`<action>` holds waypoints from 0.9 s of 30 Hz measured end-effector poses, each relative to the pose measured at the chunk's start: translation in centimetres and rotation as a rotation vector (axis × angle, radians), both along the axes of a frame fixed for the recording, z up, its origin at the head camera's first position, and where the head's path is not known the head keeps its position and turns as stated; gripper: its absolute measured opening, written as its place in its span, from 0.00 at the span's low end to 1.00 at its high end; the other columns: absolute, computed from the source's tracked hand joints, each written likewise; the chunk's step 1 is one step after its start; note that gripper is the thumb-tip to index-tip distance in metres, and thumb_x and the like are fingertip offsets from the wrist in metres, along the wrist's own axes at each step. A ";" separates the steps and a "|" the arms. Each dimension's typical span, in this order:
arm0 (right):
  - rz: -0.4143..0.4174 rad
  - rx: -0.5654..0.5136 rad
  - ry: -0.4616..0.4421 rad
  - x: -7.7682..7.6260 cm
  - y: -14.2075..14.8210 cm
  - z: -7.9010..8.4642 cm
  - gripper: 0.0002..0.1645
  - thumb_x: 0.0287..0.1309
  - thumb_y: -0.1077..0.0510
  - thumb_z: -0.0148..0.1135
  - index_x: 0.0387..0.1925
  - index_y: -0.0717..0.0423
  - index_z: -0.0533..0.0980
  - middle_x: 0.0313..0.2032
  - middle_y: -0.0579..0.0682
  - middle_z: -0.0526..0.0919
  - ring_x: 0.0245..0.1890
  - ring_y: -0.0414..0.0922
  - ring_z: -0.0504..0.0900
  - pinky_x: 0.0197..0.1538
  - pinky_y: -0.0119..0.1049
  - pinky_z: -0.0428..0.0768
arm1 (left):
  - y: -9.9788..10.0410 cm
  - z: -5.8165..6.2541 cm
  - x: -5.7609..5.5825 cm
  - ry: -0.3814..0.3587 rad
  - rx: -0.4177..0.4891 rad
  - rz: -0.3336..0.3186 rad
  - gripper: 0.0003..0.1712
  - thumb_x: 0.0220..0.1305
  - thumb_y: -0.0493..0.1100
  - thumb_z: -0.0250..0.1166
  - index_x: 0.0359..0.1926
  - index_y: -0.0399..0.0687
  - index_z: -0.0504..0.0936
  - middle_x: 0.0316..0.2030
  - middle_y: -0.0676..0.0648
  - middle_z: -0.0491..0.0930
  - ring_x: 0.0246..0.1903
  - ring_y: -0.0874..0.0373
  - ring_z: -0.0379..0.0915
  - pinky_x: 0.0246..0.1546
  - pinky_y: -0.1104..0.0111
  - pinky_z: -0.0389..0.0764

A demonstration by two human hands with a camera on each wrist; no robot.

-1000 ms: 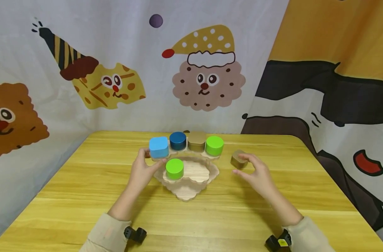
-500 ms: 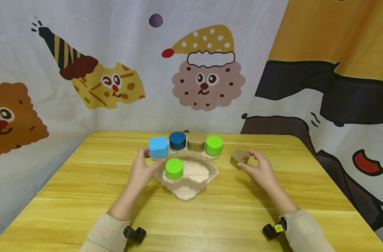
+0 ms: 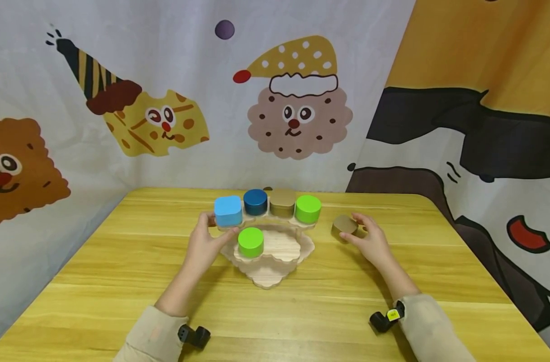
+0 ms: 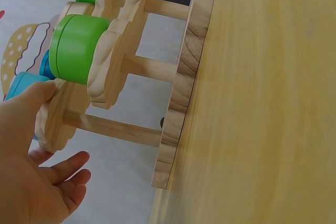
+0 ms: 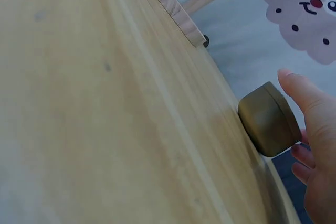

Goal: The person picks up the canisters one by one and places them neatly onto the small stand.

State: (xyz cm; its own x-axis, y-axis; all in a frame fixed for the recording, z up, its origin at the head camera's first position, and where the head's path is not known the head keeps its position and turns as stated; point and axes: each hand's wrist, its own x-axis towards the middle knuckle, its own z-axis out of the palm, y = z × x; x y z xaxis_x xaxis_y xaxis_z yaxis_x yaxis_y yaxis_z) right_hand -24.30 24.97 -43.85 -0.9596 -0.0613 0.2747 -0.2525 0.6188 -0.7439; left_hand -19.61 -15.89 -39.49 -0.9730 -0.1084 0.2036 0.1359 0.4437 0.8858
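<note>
In the head view my left hand [image 3: 203,246] grips the edge of the wooden stand's upper shelf. The left wrist view shows its thumb against the scalloped wood, beside a light blue block [image 3: 228,210]; the other fingers trail below. The wooden stand [image 3: 268,274] bears a green round block [image 3: 251,242] on its lower shelf. Behind it, the upper shelf carries the light blue block, a dark blue one [image 3: 255,202], a gold one [image 3: 282,203] and a green one [image 3: 308,209]. My right hand [image 3: 372,241] surrounds a loose gold block [image 3: 345,228] on the table; its thumb [image 5: 294,85] looks apart from the block.
The wooden table [image 3: 275,322] stretches in front of both hands. A curtain [image 3: 180,50] printed with cartoon biscuits and cheese hangs behind its far edge. Each sleeve cuff has a small black camera, such as the left one [image 3: 194,337].
My right hand has shifted from above the loose gold block to its right side, with the thumb now in front of it. The left hand and the stand have stayed put.
</note>
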 end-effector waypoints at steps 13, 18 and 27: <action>-0.004 0.013 -0.058 -1.0 0.3 -1.3 0.48 0.53 0.46 0.70 0.68 0.62 0.60 0.59 0.66 0.68 0.55 0.61 0.69 0.55 0.56 0.68 | 0.2 0.2 0.1 -0.002 0.003 0.001 0.40 0.54 0.54 0.72 0.59 0.40 0.65 0.50 0.39 0.71 0.52 0.45 0.66 0.52 0.51 0.67; 0.000 0.036 -0.074 -1.2 0.4 -1.4 0.50 0.53 0.42 0.69 0.69 0.61 0.60 0.60 0.66 0.68 0.55 0.61 0.70 0.54 0.56 0.68 | 0.2 0.3 0.1 0.003 0.005 0.001 0.39 0.54 0.53 0.72 0.59 0.39 0.65 0.50 0.39 0.71 0.52 0.45 0.65 0.52 0.51 0.67; -0.004 0.030 -0.087 -1.2 0.2 -1.4 0.50 0.53 0.40 0.68 0.68 0.61 0.61 0.60 0.66 0.68 0.57 0.61 0.69 0.55 0.56 0.69 | 0.1 0.2 0.1 0.013 0.001 0.003 0.39 0.54 0.54 0.73 0.58 0.38 0.65 0.50 0.39 0.71 0.53 0.41 0.65 0.52 0.51 0.67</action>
State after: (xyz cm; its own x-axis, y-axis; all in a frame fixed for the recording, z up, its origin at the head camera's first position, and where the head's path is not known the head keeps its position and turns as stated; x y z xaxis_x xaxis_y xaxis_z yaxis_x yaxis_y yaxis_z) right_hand -25.47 25.20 -45.25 -0.9800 -0.0639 0.1884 -0.1849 0.6418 -0.7443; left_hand -19.54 -15.82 -39.28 -0.9700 -0.1113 0.2163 0.1463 0.4435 0.8843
